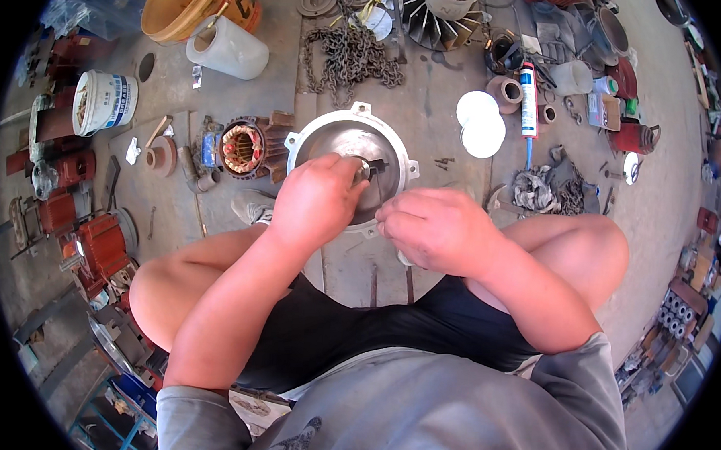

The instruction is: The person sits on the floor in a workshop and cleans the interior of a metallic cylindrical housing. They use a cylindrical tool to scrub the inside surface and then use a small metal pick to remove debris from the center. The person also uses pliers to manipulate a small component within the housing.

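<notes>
A round grey metal motor end cover (300, 142) with bolt lugs on its rim lies between my knees, its hollow side up. Over its middle, my left hand (317, 197) is closed with thumb and fingers on a small shiny round metal part (364, 171). Beside that part a dark piece (377, 166) shows inside the cover. My right hand (434, 227) is at the cover's near right rim, its fingers pinched together. Whatever that pinch holds, if anything, is hidden by the fingers.
Left of the cover stands a motor stator (243, 149) with copper windings. A chain (347, 59) lies beyond it. To the right are white discs (483, 134), a sealant tube (528, 100) and several bolts (443, 162). A grease bucket (104, 104) stands far left.
</notes>
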A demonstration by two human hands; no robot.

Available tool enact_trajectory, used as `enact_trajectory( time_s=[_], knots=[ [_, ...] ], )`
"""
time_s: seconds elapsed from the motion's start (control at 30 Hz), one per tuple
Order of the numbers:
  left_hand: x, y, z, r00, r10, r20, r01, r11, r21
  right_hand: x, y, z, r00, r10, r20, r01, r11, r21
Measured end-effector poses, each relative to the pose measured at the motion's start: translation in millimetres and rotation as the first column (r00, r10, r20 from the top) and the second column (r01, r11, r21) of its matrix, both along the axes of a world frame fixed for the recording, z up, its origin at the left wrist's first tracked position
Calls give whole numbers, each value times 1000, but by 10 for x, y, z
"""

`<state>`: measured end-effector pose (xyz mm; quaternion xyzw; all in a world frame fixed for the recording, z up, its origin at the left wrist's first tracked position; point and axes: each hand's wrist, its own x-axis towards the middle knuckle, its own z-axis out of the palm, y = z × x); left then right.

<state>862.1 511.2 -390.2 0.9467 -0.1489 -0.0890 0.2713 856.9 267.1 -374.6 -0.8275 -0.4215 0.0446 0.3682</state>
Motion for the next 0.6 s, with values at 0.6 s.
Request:
enact_trajectory(
  time_s=[0.6],
  knots=[
    [-15,-45,2,998,56,-5,-56,998,37,154,-32,26,993,4,-117,12,990,138]
  ],
)
